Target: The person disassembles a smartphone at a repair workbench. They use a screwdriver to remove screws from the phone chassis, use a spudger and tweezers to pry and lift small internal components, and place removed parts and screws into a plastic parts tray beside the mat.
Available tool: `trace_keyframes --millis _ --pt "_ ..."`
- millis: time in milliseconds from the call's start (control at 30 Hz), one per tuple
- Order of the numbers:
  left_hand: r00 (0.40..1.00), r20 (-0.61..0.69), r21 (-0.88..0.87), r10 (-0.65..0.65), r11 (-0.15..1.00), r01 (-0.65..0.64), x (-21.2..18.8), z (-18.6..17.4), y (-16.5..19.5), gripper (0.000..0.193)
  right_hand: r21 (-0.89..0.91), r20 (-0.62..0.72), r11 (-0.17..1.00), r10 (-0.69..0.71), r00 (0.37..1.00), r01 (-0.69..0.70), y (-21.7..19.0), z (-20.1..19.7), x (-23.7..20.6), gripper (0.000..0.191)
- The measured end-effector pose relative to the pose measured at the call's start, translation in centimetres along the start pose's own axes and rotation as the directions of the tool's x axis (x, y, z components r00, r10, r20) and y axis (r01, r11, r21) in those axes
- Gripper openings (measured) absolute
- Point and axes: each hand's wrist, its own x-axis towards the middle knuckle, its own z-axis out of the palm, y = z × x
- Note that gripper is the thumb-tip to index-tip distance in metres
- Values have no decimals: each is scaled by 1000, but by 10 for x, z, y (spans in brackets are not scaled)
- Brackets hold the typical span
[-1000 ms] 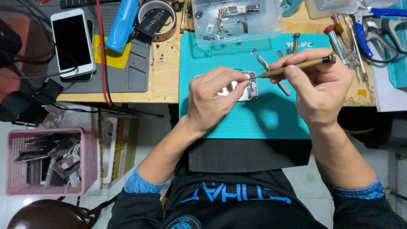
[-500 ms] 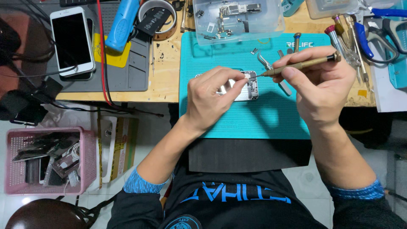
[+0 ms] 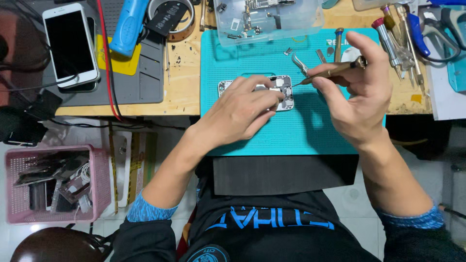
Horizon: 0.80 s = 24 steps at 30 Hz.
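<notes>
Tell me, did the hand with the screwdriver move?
No: the right hand keeps the screwdriver at the same spot over the teal mat.

A light wooden workbench is stretching across the top of the view, carrying a teal rubber work mat and a grey ribbed mat. Below it, a pale tiled floor is showing, with a pink plastic lattice basket sitting beside a dark brown rounded stool.
</notes>
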Motion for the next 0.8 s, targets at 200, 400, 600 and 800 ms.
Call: trace_keyframes --millis 200,400,600,800 --pt "999 32 -8 -1 1000 1 -1 0 1 28 -102 29 992 -72 997 74 2 -1 -1 63" --pt "996 83 -9 -32 999 33 -1 -2 2 28 -146 109 985 -75 991 90 2 -1 -4 66" --pt "997 70 27 -18 1000 16 -1 -1 4 24 -171 190 976 -101 977 134 3 0 -6 66" --pt "998 67 56 10 998 -13 0 3 6 19 -110 206 986 -98 974 122 2 3 -6 63"
